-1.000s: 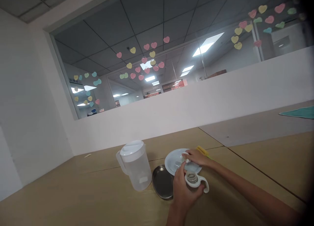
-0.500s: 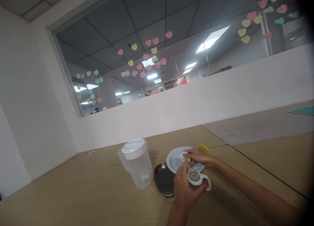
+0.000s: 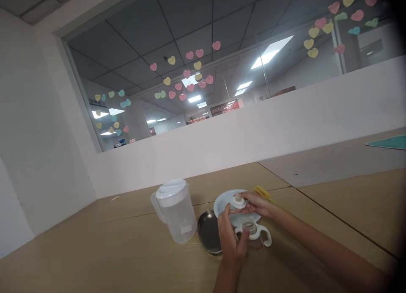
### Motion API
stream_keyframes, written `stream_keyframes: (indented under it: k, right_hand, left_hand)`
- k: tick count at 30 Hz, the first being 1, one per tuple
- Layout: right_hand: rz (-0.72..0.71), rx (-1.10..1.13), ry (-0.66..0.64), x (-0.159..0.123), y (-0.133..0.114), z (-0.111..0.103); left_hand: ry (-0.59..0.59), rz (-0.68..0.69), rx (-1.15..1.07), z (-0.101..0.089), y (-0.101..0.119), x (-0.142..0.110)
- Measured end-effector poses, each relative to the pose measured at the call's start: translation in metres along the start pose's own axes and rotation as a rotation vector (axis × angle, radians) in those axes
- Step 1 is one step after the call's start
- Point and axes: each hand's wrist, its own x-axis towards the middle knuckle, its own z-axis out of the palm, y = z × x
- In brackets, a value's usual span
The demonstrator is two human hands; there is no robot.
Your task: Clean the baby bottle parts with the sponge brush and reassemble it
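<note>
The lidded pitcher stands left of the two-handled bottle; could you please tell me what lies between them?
In the head view, the shallow metal tray and the left hand lie between them.

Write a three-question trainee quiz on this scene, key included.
1. Multiple choice: what stands just left of the metal tray?
A) a teal cloth
B) a lidded pitcher
C) a yellow object

2. True or false: the mouth of the handled bottle is uncovered.

3. Fill in: the white cap is in the fingers of the ____ hand.

Key: 1 B; 2 true; 3 right
</note>
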Motion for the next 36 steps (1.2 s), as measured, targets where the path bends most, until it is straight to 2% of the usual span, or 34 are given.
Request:
stream_keyframes:
  k: [4, 9, 13, 16, 21, 24, 27, 32, 36]
  right_hand:
    - [0.026, 0.164, 0.072, 0.004, 0.0, -0.001]
    - [-0.052, 0.353, -0.014, 0.0, -0.007, -0.003]
    - [-0.094, 0.424, -0.018, -0.003, -0.01, -0.003]
    - [-0.227, 0.284, 0.03, -0.001, -0.005, -0.002]
    - [-0.494, -0.111, 0.414, 0.014, 0.003, -0.009]
    - [-0.573, -0.325, 0.496, 0.021, 0.005, -0.018]
    - [-0.533, -0.431, 0.433, 0.022, 0.005, -0.022]
    - [-0.311, -0.652, 0.171, 0.013, 0.003, -0.017]
    - [-0.311, -0.79, -0.016, 0.009, 0.007, -0.016]
  left_hand:
    - [0.062, -0.055, -0.001, -0.002, -0.003, 0.001]
    - [0.053, -0.035, 0.029, -0.002, -0.002, 0.002]
    - [0.069, -0.053, 0.051, -0.002, -0.001, 0.003]
    - [0.067, -0.049, 0.065, -0.002, -0.001, 0.003]
    - [0.047, -0.029, 0.073, -0.003, -0.001, 0.004]
    - [0.061, -0.022, 0.083, -0.003, 0.0, 0.004]
    - [0.056, -0.021, 0.087, -0.003, 0.0, 0.004]
    - [0.051, -0.054, 0.098, -0.002, -0.001, 0.004]
    - [0.065, -0.076, 0.133, -0.002, -0.001, 0.007]
